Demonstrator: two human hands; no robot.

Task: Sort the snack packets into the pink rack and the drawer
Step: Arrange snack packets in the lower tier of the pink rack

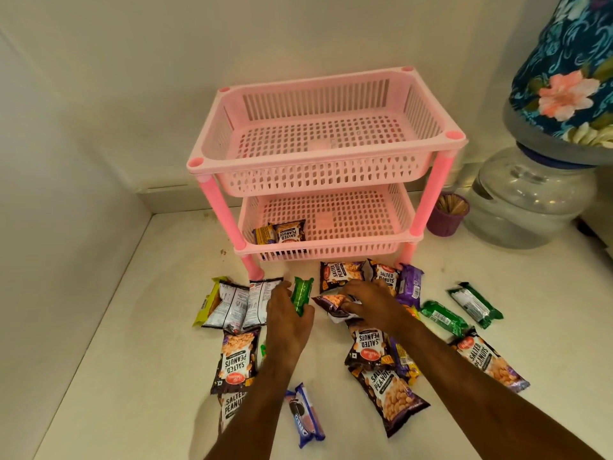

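Already gripped in the left hand point(288, 322) — a green packet point(301, 295), fingers curled round it, probably lifted clear for the pink rack point(326, 161). Beside it, right hand point(368, 302) down on a peanut packet point(335, 305), fingertips pinching its edge, likely the next pick. Beyond, other snack packets point(391, 396) scattered across the white counter point(132, 376); two lay in the rack's lower tier — upper tier bare. No drawer in view. Rack's far feet hidden.
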